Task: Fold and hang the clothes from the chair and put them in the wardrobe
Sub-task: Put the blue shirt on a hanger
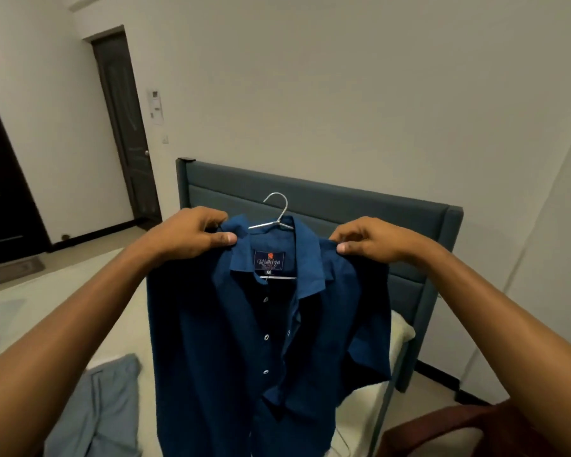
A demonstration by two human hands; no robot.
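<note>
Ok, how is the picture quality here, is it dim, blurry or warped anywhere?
Head view: the room is dim and evenly lit, without hard shadows or glare; the wide lens bends the door and walls near the edges; the blue shirt goes almost black in its folds; the collar label is too soft to read, though the metal hanger stays crisp.

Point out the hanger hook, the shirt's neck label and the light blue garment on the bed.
hanger hook (279, 206): head view, on the curved metal wire above the collar.
neck label (268, 261): head view, on the middle of the printed patch inside the collar.
light blue garment (103, 410): head view, on its crumpled middle, lower left.
</note>
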